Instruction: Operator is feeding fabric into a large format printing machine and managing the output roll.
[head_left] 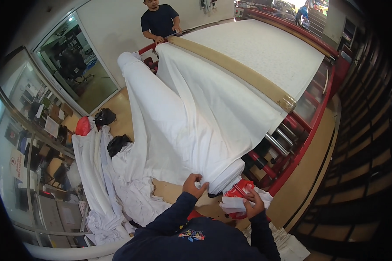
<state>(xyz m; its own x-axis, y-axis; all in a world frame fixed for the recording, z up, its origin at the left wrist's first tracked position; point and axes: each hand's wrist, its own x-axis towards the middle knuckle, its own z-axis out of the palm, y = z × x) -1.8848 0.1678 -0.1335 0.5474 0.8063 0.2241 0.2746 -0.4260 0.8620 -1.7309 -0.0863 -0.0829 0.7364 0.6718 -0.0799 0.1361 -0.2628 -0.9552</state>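
A long white fabric roll [174, 117] lies diagonally, loose cloth trailing down its side, its layered near end beside my left hand [196, 186]. That hand is open, thumb and index apart, touching the roll's edge. My right hand [252, 202] is closed on a white cloth bunched over a red piece [237, 189], just right of the roll's end. A pale fabric sheet [222, 104] drapes from under a long tan bar [231, 67] on the machine.
A red-framed machine [315, 111] with metal rollers [276, 143] fills the right. A co-worker [157, 21] has both hands at the bar's far end. Fabric piles [130, 191] and black bags [104, 117] lie left, beside a glass partition [21, 130].
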